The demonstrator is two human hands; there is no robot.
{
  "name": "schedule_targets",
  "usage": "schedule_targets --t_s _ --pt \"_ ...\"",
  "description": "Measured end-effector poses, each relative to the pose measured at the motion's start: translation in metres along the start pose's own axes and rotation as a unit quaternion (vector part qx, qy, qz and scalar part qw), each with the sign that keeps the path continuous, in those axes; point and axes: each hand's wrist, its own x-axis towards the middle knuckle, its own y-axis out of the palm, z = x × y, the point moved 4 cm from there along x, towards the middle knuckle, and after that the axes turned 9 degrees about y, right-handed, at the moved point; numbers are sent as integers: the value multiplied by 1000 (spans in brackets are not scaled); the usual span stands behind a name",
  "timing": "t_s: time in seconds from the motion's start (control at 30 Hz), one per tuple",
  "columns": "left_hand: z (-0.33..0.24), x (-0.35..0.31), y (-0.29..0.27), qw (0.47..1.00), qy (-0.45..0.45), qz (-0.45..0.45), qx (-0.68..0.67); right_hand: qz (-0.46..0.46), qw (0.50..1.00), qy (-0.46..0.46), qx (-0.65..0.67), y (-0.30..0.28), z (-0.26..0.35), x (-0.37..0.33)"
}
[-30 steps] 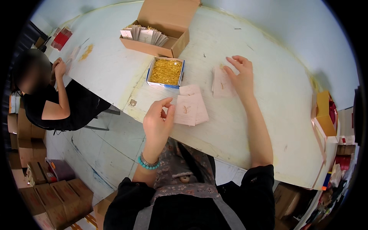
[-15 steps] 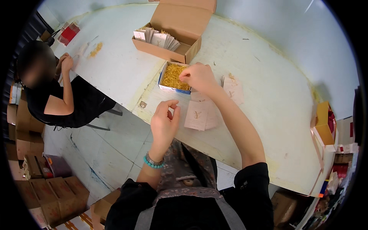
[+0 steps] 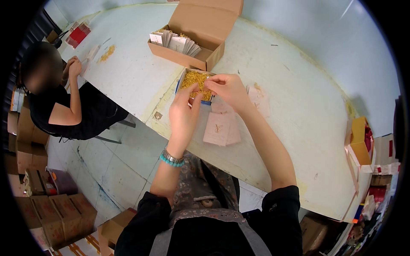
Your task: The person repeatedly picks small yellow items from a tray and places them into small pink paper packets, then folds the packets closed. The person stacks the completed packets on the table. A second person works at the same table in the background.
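Over the right side of a small blue-and-white box (image 3: pixel 177 86) my right hand (image 3: pixel 225 89) is closed in a pinch; what it holds, if anything, is too small to make out. The box is full of thin gold-coloured pieces (image 3: pixel 194 80), like tiny bows. My left hand (image 3: pixel 183 112) reaches over the box's near edge, fingers curved and thumb apart, with nothing visible in it. Nearest me, pale pink cards (image 3: pixel 216 129) with a gold bow on the front lie overlapping. More such cards (image 3: pixel 259 102) lie beyond my right wrist.
Behind the small box stands an open brown carton (image 3: pixel 179 57) holding rows of cards. A person (image 3: pixel 55 98) in black sits at the table's left, hands together near a small gold pile (image 3: pixel 107 53). A yellow box (image 3: pixel 361 141) stands at the right edge. Cartons (image 3: pixel 60 213) fill the lower left floor.
My left hand has moved up and forward to the box, close to my right hand. My right hand has shifted slightly right and toward me, still pinched.
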Motion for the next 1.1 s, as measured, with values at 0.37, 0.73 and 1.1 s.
schedule_targets --t_s 0.37,0.73,1.1 --pt "34 17 16 997 -9 8 71 -87 992 -48 -82 1 -10 13" --pt "-8 9 -1 986 154 -33 48 22 996 40 82 3 8 -24" --pt "-41 -16 -7 903 71 -12 -423 137 927 77 342 19 32 -112"
